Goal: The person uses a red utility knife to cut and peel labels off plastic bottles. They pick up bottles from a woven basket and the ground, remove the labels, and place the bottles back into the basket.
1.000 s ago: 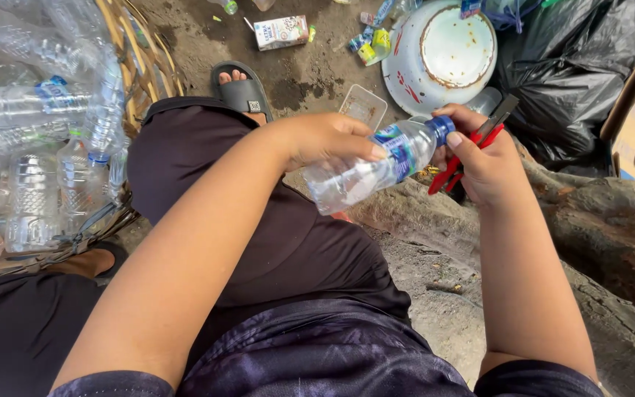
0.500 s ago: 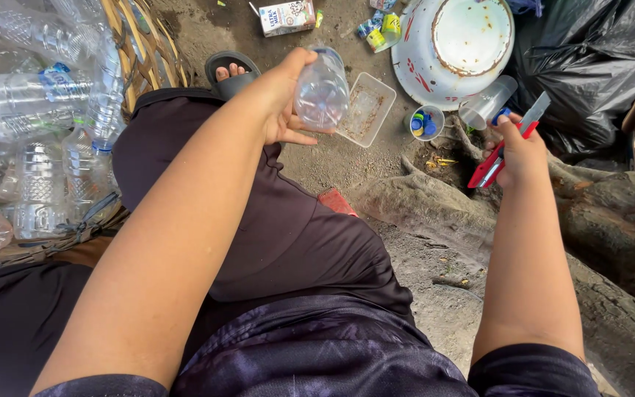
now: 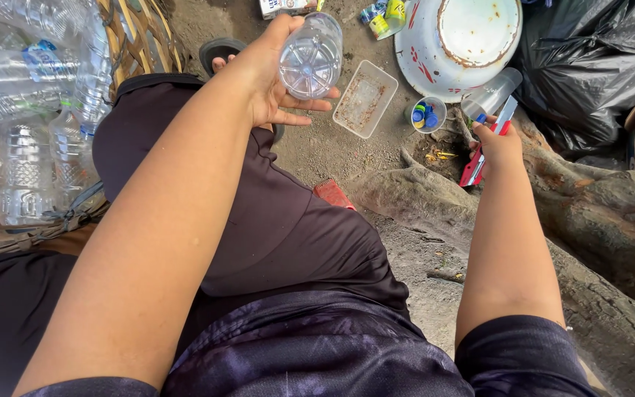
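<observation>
Your left hand (image 3: 270, 77) cups the clear plastic bottle (image 3: 310, 57), fingers spread under it; your right hand (image 3: 495, 143) pinches a red cutter (image 3: 483, 151) beside the small cup of caps (image 3: 428, 115).

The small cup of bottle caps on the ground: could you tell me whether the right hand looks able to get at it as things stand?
Probably yes. The cup stands open on bare ground just left of the right hand, with nothing between them. But that hand already holds a red cutter, so its fingers are not free to grip it.

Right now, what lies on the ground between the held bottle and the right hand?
In the head view: a rectangular clear tray, then a small cup of bottle caps.
</observation>
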